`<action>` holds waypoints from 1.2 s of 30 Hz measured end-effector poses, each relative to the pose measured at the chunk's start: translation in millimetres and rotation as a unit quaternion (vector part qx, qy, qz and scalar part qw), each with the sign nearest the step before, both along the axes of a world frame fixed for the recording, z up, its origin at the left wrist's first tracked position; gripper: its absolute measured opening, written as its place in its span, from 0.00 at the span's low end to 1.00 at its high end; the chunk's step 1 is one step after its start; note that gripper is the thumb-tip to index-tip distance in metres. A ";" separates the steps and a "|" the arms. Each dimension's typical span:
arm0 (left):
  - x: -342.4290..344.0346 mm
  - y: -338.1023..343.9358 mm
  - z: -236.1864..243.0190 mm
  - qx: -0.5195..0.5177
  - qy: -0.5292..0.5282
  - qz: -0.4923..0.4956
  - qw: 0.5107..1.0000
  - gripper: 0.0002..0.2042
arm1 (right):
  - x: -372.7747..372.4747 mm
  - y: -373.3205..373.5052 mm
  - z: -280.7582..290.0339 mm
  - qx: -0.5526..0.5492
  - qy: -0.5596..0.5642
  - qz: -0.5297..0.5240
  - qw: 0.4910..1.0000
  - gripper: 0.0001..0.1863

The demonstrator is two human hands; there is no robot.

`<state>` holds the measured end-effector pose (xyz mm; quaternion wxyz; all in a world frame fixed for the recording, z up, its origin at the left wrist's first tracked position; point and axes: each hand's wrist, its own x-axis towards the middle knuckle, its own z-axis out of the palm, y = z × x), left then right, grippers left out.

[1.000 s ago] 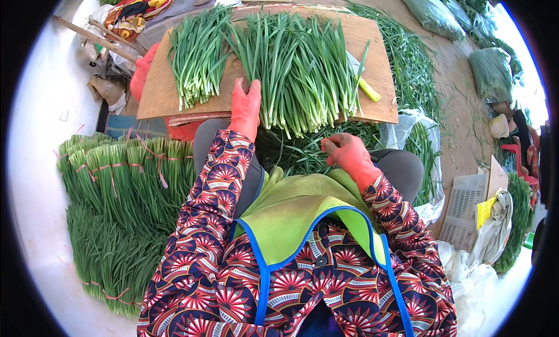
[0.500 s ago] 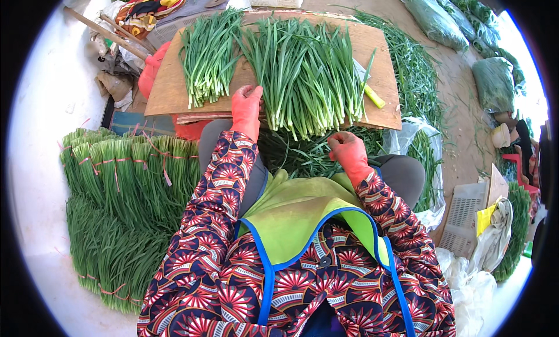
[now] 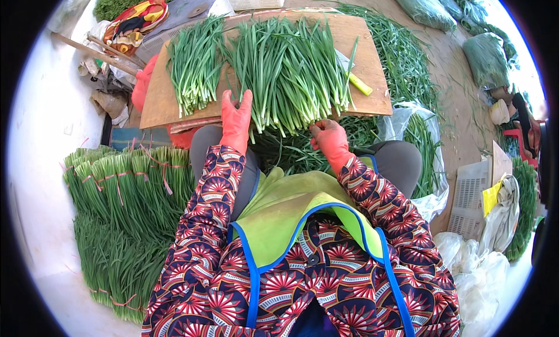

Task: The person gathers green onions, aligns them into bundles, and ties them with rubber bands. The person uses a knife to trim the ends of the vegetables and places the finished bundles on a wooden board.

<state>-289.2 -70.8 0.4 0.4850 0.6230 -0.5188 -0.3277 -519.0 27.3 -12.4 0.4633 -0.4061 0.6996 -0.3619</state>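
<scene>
A wooden board [image 3: 151,98] bears two piles of long green leafy stalks, a smaller left pile [image 3: 192,69] and a wider right pile [image 3: 282,69], pale ends toward me. My left hand [image 3: 236,119], in a red rubber glove, has thumb and fingers apart at the board's front edge, beside the wider pile's lower left. My right hand [image 3: 326,136], also red-gloved, is closed just below that pile's pale ends; whatever is between its fingertips is too small to make out. A yellow-handled knife [image 3: 360,84] lies at the board's right, partly under stalks.
Tied bundles [image 3: 125,180] are stacked at my left. Loose leaves [image 3: 402,63] and a clear plastic sheet [image 3: 428,191] lie to the right, with filled bags [image 3: 486,63] beyond. A white crate [image 3: 466,197] stands at right. Wooden poles [image 3: 96,52] and cloths [image 3: 140,22] are at upper left.
My right hand has moved up and slightly left toward the stalk ends, still closed. My left hand's fingers are more spread and upright. The whole view has shifted slightly.
</scene>
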 end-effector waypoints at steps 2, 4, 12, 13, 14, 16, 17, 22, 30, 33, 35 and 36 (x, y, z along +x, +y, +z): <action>-7.4 -3.8 -5.4 -0.011 -0.042 0.006 0.999 0.43 | 0.5 3.4 19.6 0.011 0.046 0.013 0.999 0.11; -21.3 0.3 5.7 0.021 -0.018 -0.031 0.999 0.52 | -5.4 14.0 30.9 0.024 0.077 0.058 0.995 0.11; -44.5 -3.0 14.0 0.054 -0.016 -0.030 0.998 0.55 | -57.9 102.5 184.8 0.023 -0.072 0.102 0.992 0.05; -46.5 -2.7 14.8 0.058 -0.006 -0.026 0.998 0.55 | -75.8 107.6 205.9 -0.029 -0.066 0.103 0.992 0.05; -49.5 -3.5 17.2 0.064 0.003 -0.024 0.998 0.55 | -90.2 110.8 230.9 -0.065 -0.060 0.045 0.995 0.06; -48.6 -2.6 18.6 0.067 0.021 -0.014 0.997 0.55 | -132.2 112.6 234.7 -0.270 -0.169 -0.028 0.948 0.09; -54.4 -2.3 18.5 0.068 0.040 -0.016 0.997 0.55 | -158.1 110.1 240.1 -0.359 -0.135 -0.048 0.922 0.11; -50.0 -9.4 14.8 0.089 0.069 0.000 0.994 0.56 | -248.1 49.7 251.5 -0.467 -0.062 -0.170 0.866 0.14; -66.4 -6.3 37.6 0.115 -0.056 -0.024 0.992 0.63 | -122.5 -33.5 98.9 -0.064 0.243 -0.040 0.967 0.18; -74.5 -8.2 39.4 0.131 -0.107 -0.031 0.985 0.67 | -65.7 -51.2 81.0 -0.021 0.330 0.090 0.939 0.21; -84.7 -5.4 44.9 0.156 -0.138 -0.051 0.977 0.67 | -51.2 -58.2 70.9 -0.014 0.408 0.135 0.903 0.22; -92.2 -4.6 46.3 0.168 -0.162 -0.057 0.971 0.67 | -53.4 -61.8 65.5 0.000 0.411 0.146 0.900 0.22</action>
